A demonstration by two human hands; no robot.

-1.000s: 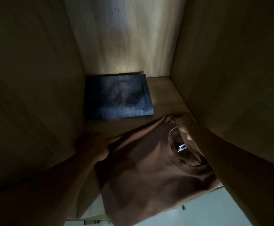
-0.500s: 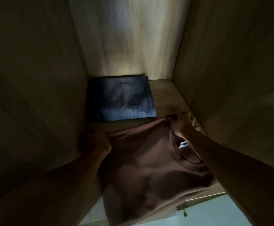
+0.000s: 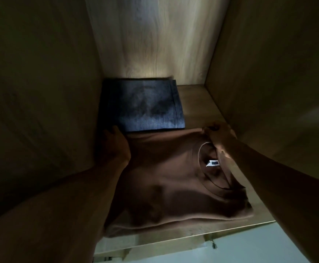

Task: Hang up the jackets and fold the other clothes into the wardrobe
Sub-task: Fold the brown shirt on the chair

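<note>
A folded brown shirt (image 3: pixel 166 186) with a white neck label lies on the wardrobe shelf (image 3: pixel 198 103), its collar facing right. My left hand (image 3: pixel 115 145) lies at the shirt's far left corner, its fingers hidden in shadow under the cloth edge. My right hand (image 3: pixel 219 135) pinches the far right corner of the shirt near the collar. Behind the shirt a folded dark blue garment (image 3: pixel 143 105) rests against the back left of the shelf.
The wardrobe's wooden side walls (image 3: pixel 268 73) close in left and right, and the back panel (image 3: pixel 155 38) stands just past the blue garment. The shelf's front edge (image 3: pixel 193 238) runs under the shirt's near fold. A strip of bare shelf shows right of the blue garment.
Both hands have pushed the brown shirt deeper onto the shelf. Its far edge now meets the blue garment, and its near fold sits on the shelf instead of hanging over the front.
</note>
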